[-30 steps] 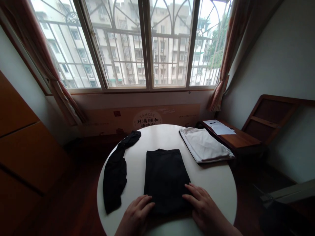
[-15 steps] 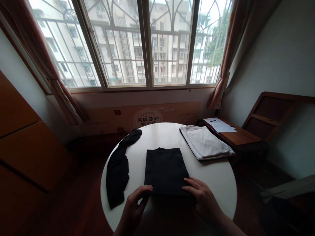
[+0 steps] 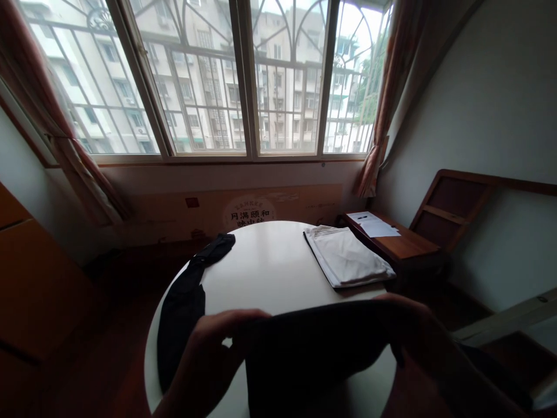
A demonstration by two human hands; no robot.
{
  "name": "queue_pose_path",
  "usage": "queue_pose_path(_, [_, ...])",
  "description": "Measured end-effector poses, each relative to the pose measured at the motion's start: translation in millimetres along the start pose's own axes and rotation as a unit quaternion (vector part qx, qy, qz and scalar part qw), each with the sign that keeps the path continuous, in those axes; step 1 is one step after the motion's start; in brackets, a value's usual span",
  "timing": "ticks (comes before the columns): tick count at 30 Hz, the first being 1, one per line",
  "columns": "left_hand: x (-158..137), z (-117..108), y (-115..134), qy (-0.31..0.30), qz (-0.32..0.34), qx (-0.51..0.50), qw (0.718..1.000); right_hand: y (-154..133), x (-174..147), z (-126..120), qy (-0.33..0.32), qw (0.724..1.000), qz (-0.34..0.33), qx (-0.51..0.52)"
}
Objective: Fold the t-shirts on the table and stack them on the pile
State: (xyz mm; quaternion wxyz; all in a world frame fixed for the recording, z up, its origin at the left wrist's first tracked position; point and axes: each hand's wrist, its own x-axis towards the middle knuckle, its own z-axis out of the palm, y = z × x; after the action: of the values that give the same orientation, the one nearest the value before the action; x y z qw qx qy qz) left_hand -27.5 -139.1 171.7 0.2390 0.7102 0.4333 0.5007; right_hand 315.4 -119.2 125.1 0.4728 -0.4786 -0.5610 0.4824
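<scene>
Raised over the near part of the round white table (image 3: pixel 256 273) is a folded black garment (image 3: pixel 304 354). My left hand (image 3: pixel 221 342) pinches its upper left corner between thumb and fingers. At the opposite corner, my right hand (image 3: pixel 411 319) is closed on the garment's edge, its fingers partly hidden in shadow. The cloth hangs down toward me, and its lower part runs out of view. A second black garment (image 3: pixel 180 319) lies in a long strip along the table's left edge, just beyond my left hand.
A folded white garment (image 3: pixel 348 255) rests on a dark layer at the table's far right. Behind it, papers (image 3: pixel 374 224) and a pen lie on a wooden chair (image 3: pixel 418 241). A barred window (image 3: pixel 243 87) and curtains (image 3: pixel 65 145) are beyond, with an orange-brown cabinet (image 3: pixel 35 278) on the left.
The black garment, flat on the table before, has been lifted and drawn toward me by both hands. The camera view has shifted slightly right. Both other piles stayed put.
</scene>
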Motion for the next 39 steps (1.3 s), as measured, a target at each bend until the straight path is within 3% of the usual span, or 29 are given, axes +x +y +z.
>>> queue_pose_path(3, [52.7,19.0,18.5,0.007,0.0,-0.057,0.998,-47.0,21.7,-31.4,0.024,0.999,-0.016,-0.023])
queue_pose_path(7, [128.0,57.4,16.3,-0.021,-0.024,-0.157,0.987,-78.4,76.9,-78.8,0.02,0.996,-0.086,-0.003])
queue_pose_path(12, [224.5,95.5,5.3,-0.047,-0.063,-0.208,0.975,-101.1,167.7,-129.6,0.031,0.993,-0.112,-0.039])
queue_pose_path(16, [290.6,117.4,11.0,-0.035,-0.016,-0.164,0.986,-112.4,235.1,-159.1,0.052,0.98,-0.191,0.017])
queue_pose_path(19, [314.8,139.4,6.4,-0.032,0.018,-0.133,0.99,-94.7,271.6,-182.8,0.064,0.967,-0.241,0.042])
queue_pose_path(21, [312.2,158.3,-9.5,-0.06,0.055,-0.07,0.994,-64.1,284.1,-199.0,0.075,0.968,-0.239,0.013])
queue_pose_path(24, [281.0,191.2,-51.8,-0.113,0.093,0.022,0.989,4.7,278.5,-216.5,0.067,0.968,-0.198,-0.14])
queue_pose_path(25, [265.3,202.8,-69.0,-0.128,0.092,0.038,0.987,30.8,270.4,-219.0,0.057,0.962,-0.177,-0.201])
queue_pose_path(29, [195.7,246.6,-136.1,-0.176,0.053,0.118,0.976,128.1,225.2,-214.9,0.035,0.954,-0.115,-0.275])
queue_pose_path(31, [167.6,263.2,-160.3,-0.189,0.027,0.145,0.971,163.0,206.6,-210.7,0.048,0.934,-0.124,-0.332])
queue_pose_path(35, [142.2,276.3,-180.5,-0.187,0.0,0.176,0.966,191.1,191.5,-209.7,0.097,0.898,-0.17,-0.393])
queue_pose_path(39, [140.3,262.7,-169.9,-0.242,0.049,0.198,0.949,173.6,196.2,-207.7,0.087,0.868,-0.182,-0.454])
